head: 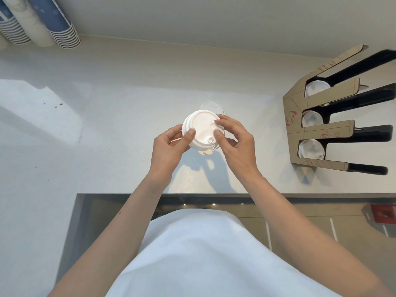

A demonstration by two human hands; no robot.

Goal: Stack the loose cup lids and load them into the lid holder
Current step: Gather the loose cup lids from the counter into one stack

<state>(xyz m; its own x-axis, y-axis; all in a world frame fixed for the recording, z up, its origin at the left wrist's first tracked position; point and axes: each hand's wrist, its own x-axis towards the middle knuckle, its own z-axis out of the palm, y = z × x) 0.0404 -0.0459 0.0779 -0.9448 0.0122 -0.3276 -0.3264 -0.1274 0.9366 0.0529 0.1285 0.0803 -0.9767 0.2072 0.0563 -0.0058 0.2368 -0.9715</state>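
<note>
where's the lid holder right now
In the head view the cardboard lid holder stands on the white counter at the far right, well to the right of the lid stack held in both hands.

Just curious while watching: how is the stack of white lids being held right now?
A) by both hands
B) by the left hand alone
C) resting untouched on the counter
A: the left hand and right hand both grip the stack of lids.
</note>
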